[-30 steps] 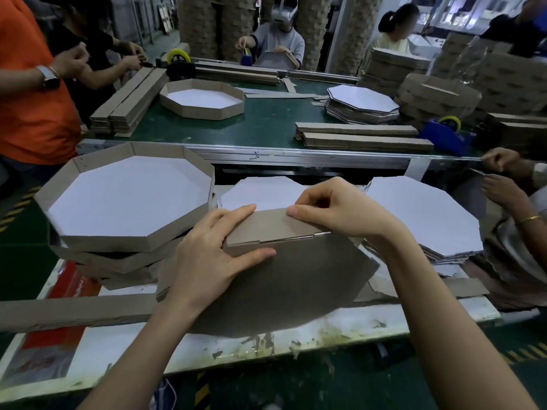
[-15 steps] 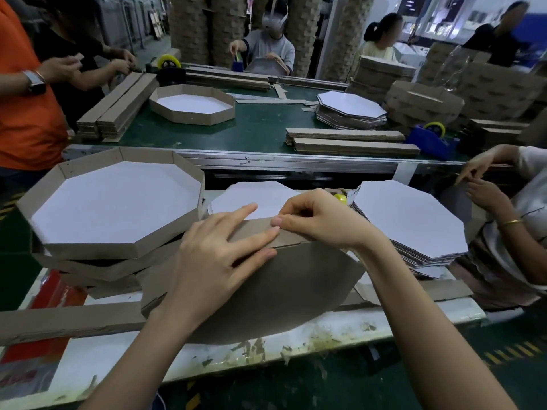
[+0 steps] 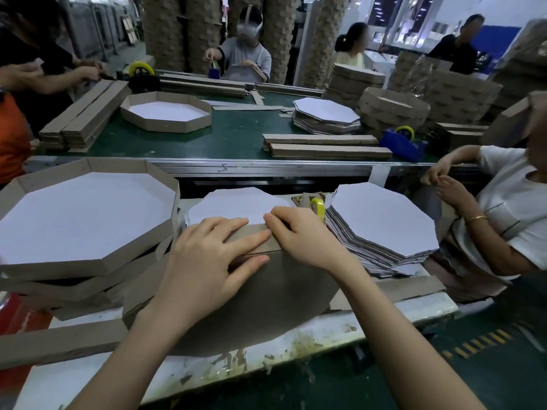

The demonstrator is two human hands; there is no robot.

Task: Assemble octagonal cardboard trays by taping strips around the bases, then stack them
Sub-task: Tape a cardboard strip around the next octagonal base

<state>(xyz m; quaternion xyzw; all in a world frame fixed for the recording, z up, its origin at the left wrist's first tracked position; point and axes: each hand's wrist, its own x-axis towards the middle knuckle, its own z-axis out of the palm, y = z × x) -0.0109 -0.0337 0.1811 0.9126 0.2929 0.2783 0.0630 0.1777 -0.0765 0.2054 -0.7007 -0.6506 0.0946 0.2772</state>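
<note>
Through the head camera I see my left hand (image 3: 207,261) spread flat, pressing the strip (image 3: 254,249) against the tray (image 3: 275,297). The tray stands tilted on the white table (image 3: 370,321), brown underside toward me. My right hand (image 3: 305,235) pinches the strip's top edge. The finished trays (image 3: 136,255) sit stacked just left.

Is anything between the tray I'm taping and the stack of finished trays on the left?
Nothing visible does. The half-taped tray, its side strip pressed by the left hand and pinched by the right hand, sits right beside the stack of finished trays, whose top tray holds nothing.
</note>
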